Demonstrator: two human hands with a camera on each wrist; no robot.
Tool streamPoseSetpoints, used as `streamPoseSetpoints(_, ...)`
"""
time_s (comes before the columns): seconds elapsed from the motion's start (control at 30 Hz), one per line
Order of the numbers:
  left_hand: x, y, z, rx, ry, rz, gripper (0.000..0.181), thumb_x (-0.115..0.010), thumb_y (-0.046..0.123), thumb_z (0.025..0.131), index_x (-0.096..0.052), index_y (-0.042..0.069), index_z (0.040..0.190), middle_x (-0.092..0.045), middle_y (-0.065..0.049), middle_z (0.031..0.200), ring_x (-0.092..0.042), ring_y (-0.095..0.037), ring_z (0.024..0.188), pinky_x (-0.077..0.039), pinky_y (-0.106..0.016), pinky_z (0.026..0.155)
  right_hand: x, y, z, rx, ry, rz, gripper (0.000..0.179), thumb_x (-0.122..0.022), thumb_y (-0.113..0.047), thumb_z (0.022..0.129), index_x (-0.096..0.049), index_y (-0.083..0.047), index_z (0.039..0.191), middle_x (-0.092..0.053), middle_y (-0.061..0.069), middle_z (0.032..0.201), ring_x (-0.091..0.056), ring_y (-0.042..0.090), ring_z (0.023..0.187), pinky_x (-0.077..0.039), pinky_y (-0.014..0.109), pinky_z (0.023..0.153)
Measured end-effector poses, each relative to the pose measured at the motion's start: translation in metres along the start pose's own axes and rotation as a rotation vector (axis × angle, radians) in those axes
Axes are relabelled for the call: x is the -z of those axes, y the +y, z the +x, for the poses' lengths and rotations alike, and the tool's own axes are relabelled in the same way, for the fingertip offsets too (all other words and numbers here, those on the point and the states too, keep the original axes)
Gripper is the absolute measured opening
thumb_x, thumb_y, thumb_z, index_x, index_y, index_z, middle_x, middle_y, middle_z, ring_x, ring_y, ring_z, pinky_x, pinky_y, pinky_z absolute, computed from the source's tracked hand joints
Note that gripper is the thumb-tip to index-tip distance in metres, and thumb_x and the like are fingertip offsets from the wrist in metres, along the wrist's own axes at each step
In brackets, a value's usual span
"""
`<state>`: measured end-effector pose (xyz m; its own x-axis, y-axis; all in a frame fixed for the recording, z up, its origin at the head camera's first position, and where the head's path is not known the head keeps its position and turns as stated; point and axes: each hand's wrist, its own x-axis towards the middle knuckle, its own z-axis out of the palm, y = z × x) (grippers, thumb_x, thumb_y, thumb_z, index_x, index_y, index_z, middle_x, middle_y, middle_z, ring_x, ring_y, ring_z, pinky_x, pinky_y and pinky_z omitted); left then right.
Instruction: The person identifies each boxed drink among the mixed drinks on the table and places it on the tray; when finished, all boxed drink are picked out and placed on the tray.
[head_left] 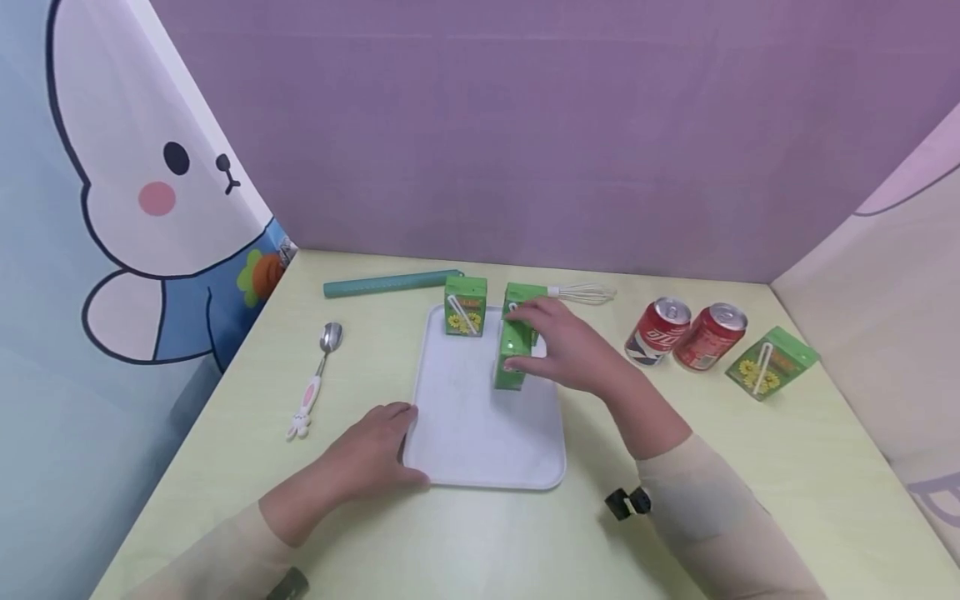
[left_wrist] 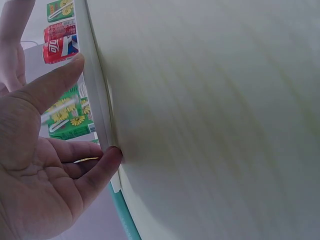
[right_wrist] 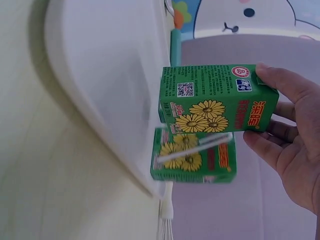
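My right hand (head_left: 558, 346) pinches a green drink carton (right_wrist: 220, 97) by its upper end, thumb on one side and fingers on the other. It stands upright over the white tray (head_left: 480, 442), its lower end close to the tray surface. Just behind it is a second carton (right_wrist: 195, 160) with a white straw on its front, partly hidden in the head view. Another carton (head_left: 465, 308) stands at the tray's far left corner. My left hand (head_left: 375, 454) rests against the tray's near left corner, thumb along the front edge and fingertips at the left rim.
Left of the tray lies a spoon (head_left: 315, 383) with a bunny handle. A teal stick-like item (head_left: 390, 284) and a whisk (head_left: 585, 292) lie behind the tray. To the right stand two red cans (head_left: 660, 331) (head_left: 711, 336) and another green carton (head_left: 771, 363).
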<state>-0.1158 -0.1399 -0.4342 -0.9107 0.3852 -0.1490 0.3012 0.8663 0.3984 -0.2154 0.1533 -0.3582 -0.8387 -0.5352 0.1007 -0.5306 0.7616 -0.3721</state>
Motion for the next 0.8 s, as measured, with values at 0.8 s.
streamPoseSetpoints(0.8, 0.000, -0.002, 0.001, -0.010, 0.012, 0.003, 0.098, -0.086, 0.046, 0.068, -0.046, -0.007, 0.141, -0.050, -0.020, 0.142, -0.047, -0.035, 0.132, -0.040, -0.045, 0.113, -0.031, -0.023, 0.033, 0.033, -0.094, -0.063, 0.071, -0.066, -0.054, 0.088, -0.046, -0.019, 0.146, -0.045, 0.006, 0.145, -0.047, 0.023, 0.131, -0.047, 0.043, 0.107)
